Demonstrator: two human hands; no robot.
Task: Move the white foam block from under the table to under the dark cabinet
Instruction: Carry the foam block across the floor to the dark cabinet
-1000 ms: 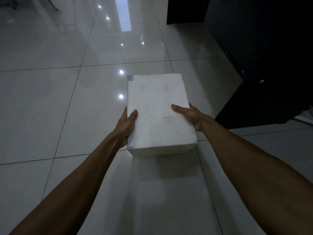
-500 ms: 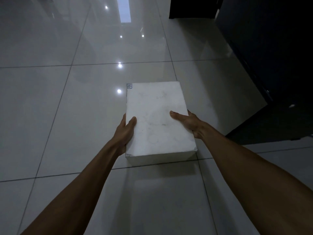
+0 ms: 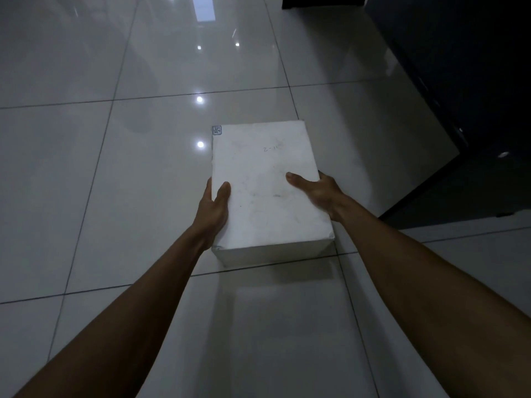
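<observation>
We hold the white rectangular foam block (image 3: 267,191) out in front of us with both bare hands, one on each long side, above the glossy pale grey tiled floor (image 3: 100,168). Our left hand (image 3: 214,209) clasps the block's left edge: the thumb lies flat on the top face and the fingers curl out of sight beneath. Our right hand (image 3: 317,191) grips the right edge in the same way, thumb stretched across the top and pointing inward, fingers hidden under the side. Both hands are closed firmly on the block, at about the middle of its length.

The block lies roughly level, with its long axis pointing away from us. Its top face is scuffed with faint grey marks and bears a short handwritten marking (image 3: 271,149) toward the far end, too faint to read with certainty. A small label (image 3: 217,130) sits at the far left corner. A soft shadow of the block (image 3: 275,285) falls on the tiles just below its near end.

The dark cabinet (image 3: 465,67) stands to our right, its lower edge running diagonally along the floor, with a deep black gap (image 3: 474,193) beneath it. The block is near the cabinet but apart from it, over open floor. Bright ceiling light reflections (image 3: 200,99) dot the tiles beyond the block.
</observation>
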